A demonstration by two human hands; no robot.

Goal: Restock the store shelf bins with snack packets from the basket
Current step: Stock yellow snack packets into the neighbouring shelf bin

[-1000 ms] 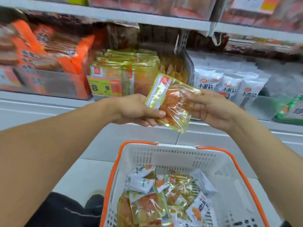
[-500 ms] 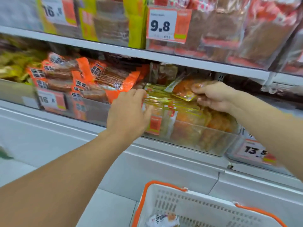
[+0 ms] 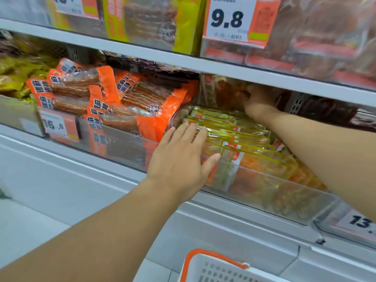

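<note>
A person's left hand lies flat, fingers straight and together, against the front of a row of yellow-edged clear snack packets standing in a clear plastic shelf bin on the middle shelf. The right hand reaches to the back of the same bin, under the edge of the shelf above, fingers curled around a packet of orange snack held upright; the print on it is too blurred to read. In the bin to the left, orange packets bear bold white Chinese characters, fronted by a price tag reading "16.8". A tag on the upper shelf reads "9.8"; another at the lower right edge begins "13". The white basket with orange rim sits at the bottom edge below the shelf.
</note>
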